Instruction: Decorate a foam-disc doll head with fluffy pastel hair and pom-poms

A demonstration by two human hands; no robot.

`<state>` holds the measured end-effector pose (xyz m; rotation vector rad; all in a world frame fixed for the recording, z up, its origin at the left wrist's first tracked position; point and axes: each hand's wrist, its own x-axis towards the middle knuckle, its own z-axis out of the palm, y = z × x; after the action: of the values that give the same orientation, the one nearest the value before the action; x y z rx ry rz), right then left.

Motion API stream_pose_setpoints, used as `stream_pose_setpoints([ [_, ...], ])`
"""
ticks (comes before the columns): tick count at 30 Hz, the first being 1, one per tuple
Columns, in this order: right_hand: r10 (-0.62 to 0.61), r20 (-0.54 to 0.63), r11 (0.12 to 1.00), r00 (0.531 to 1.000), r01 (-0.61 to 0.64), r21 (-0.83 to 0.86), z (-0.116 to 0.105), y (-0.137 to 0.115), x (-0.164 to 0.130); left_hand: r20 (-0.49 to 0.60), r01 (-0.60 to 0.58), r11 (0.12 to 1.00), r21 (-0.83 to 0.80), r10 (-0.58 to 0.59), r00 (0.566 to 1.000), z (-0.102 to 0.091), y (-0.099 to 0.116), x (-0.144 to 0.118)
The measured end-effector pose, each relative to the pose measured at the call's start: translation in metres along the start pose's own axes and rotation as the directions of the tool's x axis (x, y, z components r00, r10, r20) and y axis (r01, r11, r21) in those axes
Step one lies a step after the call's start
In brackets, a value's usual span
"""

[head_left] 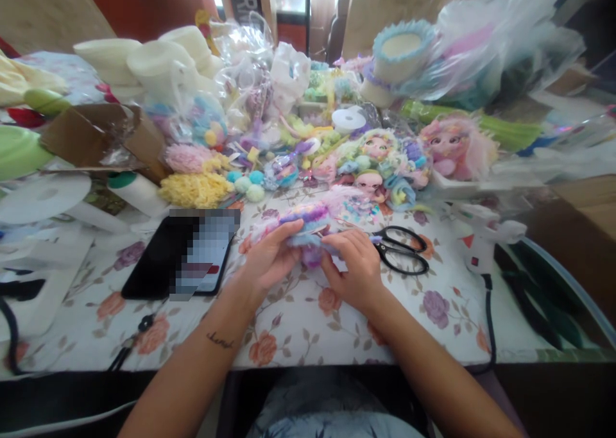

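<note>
Head view showed your left hand (269,258) and right hand (353,268) both pinching a fluffy purple-and-blue craft piece (308,229) just above the floral table (298,322). Black scissors (402,249) lay just beside your right hand, a phone (183,258) near your left.

Bare floral tablecloth (298,322) before the hands; scissors (402,249) right, phone (183,255) left, toy clutter (380,159) behind.
</note>
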<state>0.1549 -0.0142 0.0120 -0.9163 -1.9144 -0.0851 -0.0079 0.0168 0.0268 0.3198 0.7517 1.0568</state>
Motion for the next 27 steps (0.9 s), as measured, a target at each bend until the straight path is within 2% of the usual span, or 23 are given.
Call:
stream_pose_setpoints([
  [5, 0.063, 0.036, 0.998, 0.997, -0.063, 0.0, 0.0036, -0.004, 0.0038, 0.01, 0.01, 1.0, -0.021, -0.01, 1.0, 0.0003, -0.0018, -0.0018],
  [7, 0.032, 0.043, 0.999, 0.999, -0.031, -0.023, 0.0058, -0.0041, 0.0038, 0.026, 0.021, 0.999, -0.028, -0.02, 0.999, 0.0007, -0.0028, -0.0025],
  [11, -0.031, -0.038, 0.999, 0.999, 0.03, -0.034, 0.0067, -0.0032, 0.0014, 0.028, 0.053, 0.999, 0.004, -0.053, 0.998, 0.0002, -0.004, -0.0029],
  [17, 0.069, -0.066, 0.998, 0.995, -0.068, 0.011, 0.0029, -0.0043, 0.0019, 0.003, 0.127, 0.988, 0.082, -0.128, 0.992, -0.0046, -0.0036, -0.0017],
  [23, 0.031, -0.059, 0.999, 0.998, -0.032, -0.013, 0.0041, -0.0026, 0.0012, 0.011, 0.093, 0.993, 0.072, -0.094, 0.996, -0.0018, -0.0025, -0.0021],
  [27, -0.062, -0.052, 0.997, 0.997, 0.058, -0.058, 0.0053, 0.0004, -0.0009, -0.007, 0.063, 0.997, 0.051, -0.063, 0.998, 0.0004, -0.0032, -0.0024],
])
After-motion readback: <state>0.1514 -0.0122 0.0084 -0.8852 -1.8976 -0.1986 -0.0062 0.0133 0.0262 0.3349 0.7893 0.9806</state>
